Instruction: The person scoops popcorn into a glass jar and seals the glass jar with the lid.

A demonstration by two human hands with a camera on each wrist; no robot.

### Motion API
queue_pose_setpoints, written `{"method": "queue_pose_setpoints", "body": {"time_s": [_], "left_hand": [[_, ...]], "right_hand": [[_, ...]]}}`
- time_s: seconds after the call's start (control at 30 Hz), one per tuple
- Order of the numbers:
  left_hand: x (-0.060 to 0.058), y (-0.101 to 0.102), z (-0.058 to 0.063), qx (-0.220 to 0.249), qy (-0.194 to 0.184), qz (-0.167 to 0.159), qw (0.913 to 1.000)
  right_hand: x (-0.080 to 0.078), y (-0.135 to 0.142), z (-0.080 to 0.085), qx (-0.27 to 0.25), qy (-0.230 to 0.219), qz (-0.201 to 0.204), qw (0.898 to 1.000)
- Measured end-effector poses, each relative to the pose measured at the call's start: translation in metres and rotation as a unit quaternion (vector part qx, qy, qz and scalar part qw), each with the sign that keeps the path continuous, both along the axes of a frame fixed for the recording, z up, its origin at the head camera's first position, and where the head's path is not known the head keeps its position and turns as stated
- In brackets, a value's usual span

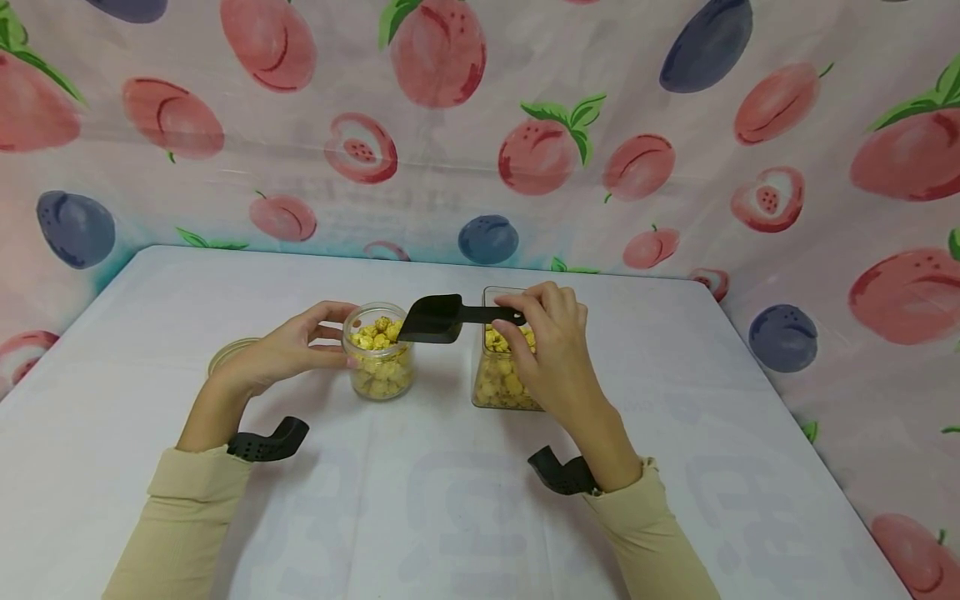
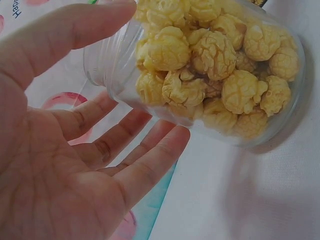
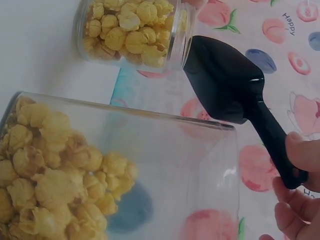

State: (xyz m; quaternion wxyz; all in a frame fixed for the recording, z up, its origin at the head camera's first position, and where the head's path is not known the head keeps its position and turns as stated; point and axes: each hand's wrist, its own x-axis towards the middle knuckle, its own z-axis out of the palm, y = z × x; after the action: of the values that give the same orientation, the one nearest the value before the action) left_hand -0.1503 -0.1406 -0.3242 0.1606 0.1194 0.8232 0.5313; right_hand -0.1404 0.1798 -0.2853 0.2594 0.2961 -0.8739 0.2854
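A round glass jar (image 1: 382, 367) of yellow popcorn (image 2: 210, 65) stands on the white table. My left hand (image 1: 288, 350) holds it at the side near the rim, thumb on one side and fingers on the other. My right hand (image 1: 551, 350) pinches the end of the handle of a black scoop (image 1: 435, 319). The scoop's tip is at the jar's mouth, also seen in the right wrist view with the scoop bowl (image 3: 222, 80) tilted down; what lies inside it is hidden. Below the right hand stands a clear square container (image 1: 487, 383) partly filled with popcorn (image 3: 55, 175).
A round lid (image 1: 225, 354) lies on the table behind my left wrist, partly hidden by it. The white table (image 1: 450, 517) reaches back to a fruit-patterned cloth (image 1: 450, 167) hanging behind it. Black bands (image 1: 270, 440) sit on both wrists.
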Motion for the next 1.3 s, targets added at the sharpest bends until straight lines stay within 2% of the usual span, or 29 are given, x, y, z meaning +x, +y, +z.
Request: {"method": "queue_pose_setpoints", "body": {"time_s": [0.23,0.37,0.57,0.9,1.3], "left_hand": [[0.0,0.0,0.0,-0.002,0.0,0.001,1.0],[0.0,0.0,0.0,-0.006,0.001,0.002,1.0],[0.001,-0.001,0.0,-0.007,-0.003,0.003,1.0],[0.001,-0.001,0.0,-0.006,-0.005,0.003,1.0],[0.001,0.0,0.001,0.001,-0.006,0.005,1.0]], "right_hand": [[0.003,0.006,0.006,0.083,-0.045,-0.016,0.995],[0.004,0.007,0.007,0.099,-0.066,-0.021,0.993],[0.003,0.006,0.005,0.078,-0.073,-0.009,0.994],[0.001,0.011,0.006,0.004,-0.082,0.02,0.996],[-0.001,0.024,0.012,-0.02,-0.081,0.017,0.996]]}}
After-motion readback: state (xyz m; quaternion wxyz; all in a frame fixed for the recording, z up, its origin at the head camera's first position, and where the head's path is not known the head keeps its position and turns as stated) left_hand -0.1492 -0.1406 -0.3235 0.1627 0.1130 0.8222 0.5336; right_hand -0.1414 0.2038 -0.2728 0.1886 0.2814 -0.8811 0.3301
